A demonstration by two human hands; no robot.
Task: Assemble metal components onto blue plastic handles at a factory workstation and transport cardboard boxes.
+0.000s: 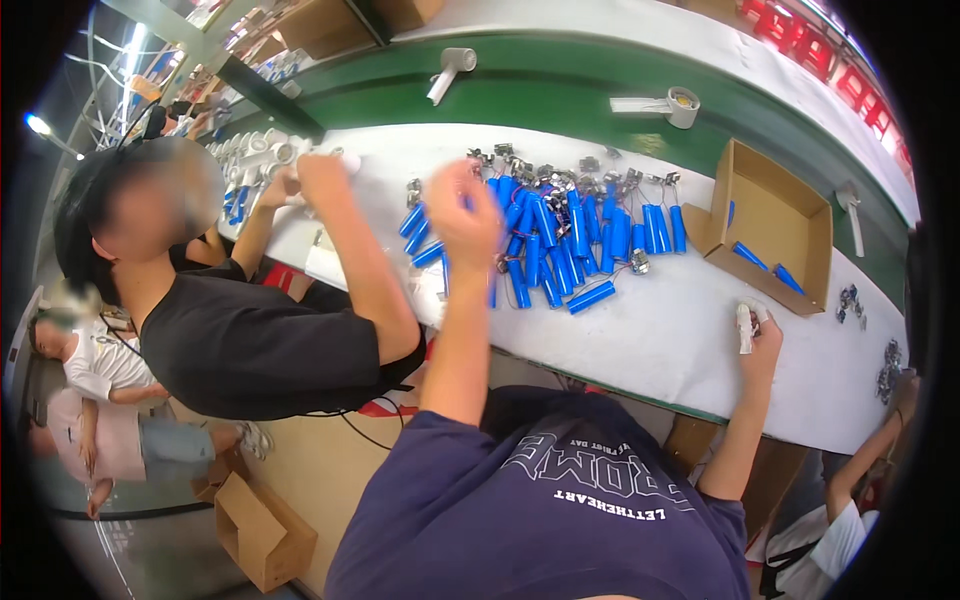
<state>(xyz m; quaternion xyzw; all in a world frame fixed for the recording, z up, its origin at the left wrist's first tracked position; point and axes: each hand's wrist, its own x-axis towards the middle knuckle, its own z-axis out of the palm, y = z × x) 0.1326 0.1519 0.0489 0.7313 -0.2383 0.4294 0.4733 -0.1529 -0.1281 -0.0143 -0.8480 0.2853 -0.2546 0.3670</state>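
1 shirt [560, 520] fronts 2 hands [463, 208] [763, 335] and 1 carton [778, 225] showing 3 blue cylinders [750, 256].

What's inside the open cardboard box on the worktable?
Inside the cardboard box, two blue cylinders show along its near side and a bit of blue at its left. The walls there cover whatever lies close behind them.
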